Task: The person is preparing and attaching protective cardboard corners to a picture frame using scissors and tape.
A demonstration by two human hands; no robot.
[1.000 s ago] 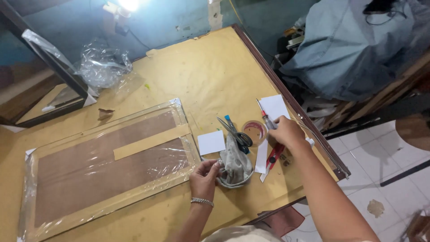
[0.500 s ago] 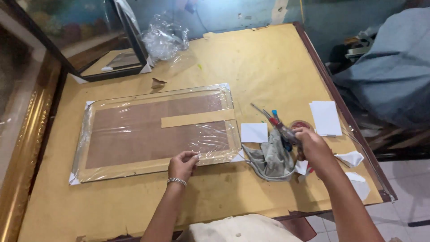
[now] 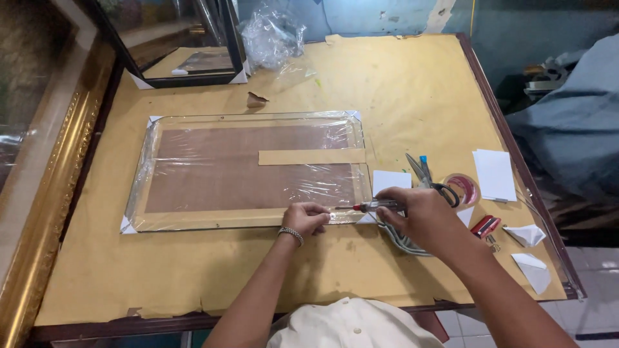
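Wrapped frame (image 3: 248, 171) on table (image 3: 400, 84): my left hand (image 3: 306, 217) pinches its near edge; right hand (image 3: 416, 216) grip clamped on red-tipped tool (image 3: 377, 206) beside it.

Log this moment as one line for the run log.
left hand: on wrapped frame near edge | right hand: holds red-tipped tool at frame's edge | scissors, tape roll beside

- A picture-framing workshop, seen from above a worktable (image 3: 400, 84) covered in brown paper.
- In the table's middle lies a flat frame wrapped in clear plastic film (image 3: 251, 171).
- Right of it sit scissors (image 3: 429, 177), a tape roll (image 3: 464, 188) and white paper corner pieces (image 3: 495, 174).
- Behind it leans a black frame (image 3: 193, 48); left of the table, probably a large gilded frame (image 3: 48, 174).
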